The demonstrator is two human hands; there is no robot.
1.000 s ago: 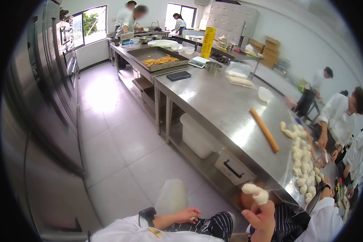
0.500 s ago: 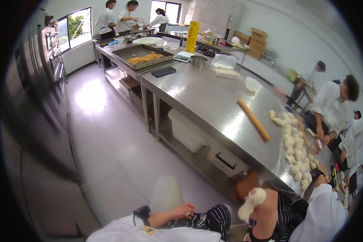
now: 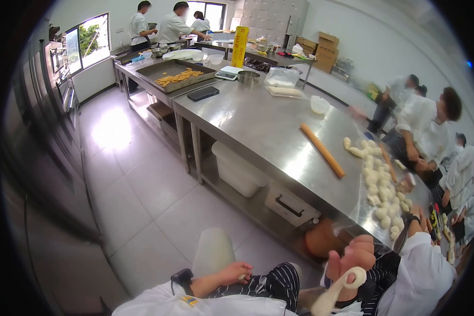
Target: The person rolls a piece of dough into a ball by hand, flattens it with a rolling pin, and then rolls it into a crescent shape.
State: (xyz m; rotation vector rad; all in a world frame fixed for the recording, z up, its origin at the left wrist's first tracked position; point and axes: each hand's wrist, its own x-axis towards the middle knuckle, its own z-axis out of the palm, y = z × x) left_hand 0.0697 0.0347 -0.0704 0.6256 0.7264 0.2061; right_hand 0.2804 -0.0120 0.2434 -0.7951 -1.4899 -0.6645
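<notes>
Beside the long stainless-steel table [image 3: 253,124], the right hand [image 3: 354,258] holds, with loosely bent fingers, a pale looped dough strip [image 3: 329,299]; farther from the table, the left hand [image 3: 234,272] is curled, contents unclear.

1 strip of pale, smooth, soft-looking dough [image 3: 331,298] sits at the right hand [image 3: 354,255], its upper end curled into 1 loop around a fingertip, its thicker tail slanting down and left.
</notes>
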